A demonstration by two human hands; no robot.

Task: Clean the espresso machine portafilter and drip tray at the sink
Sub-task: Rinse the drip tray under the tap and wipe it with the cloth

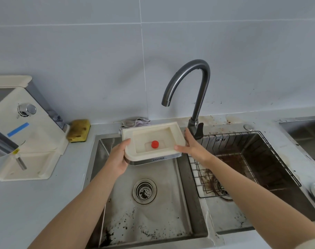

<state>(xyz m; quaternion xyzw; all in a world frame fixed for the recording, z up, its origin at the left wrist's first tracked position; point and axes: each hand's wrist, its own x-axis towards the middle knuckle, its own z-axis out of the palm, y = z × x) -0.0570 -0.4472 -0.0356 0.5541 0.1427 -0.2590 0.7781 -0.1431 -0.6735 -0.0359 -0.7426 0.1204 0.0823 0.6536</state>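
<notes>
Both forearms enter from the bottom of the frame and converge at centre. Left hand (119, 159) clasps the left edge of the drip tray (172, 131), thumb on the top rim, fingers underneath. Right hand (192, 146) grips the right edge, thumb on the rim, fingers against the side wall.

Drip tray: cream plastic, rectangular, open side up, held roughly level above the left sink basin (163, 209), just left of and below the faucet (192, 90) spout. Red float (155, 144) stands in the recessed middle. Metal front strip reads KONKA.

Basin under the tray is open, with the drain strainer (144, 191) near centre and dark grounds along the lower floor. Right basin holds a wire rack (242, 141). Espresso machine (23, 123) at left of frame, yellow sponge (79, 130) beside it.
</notes>
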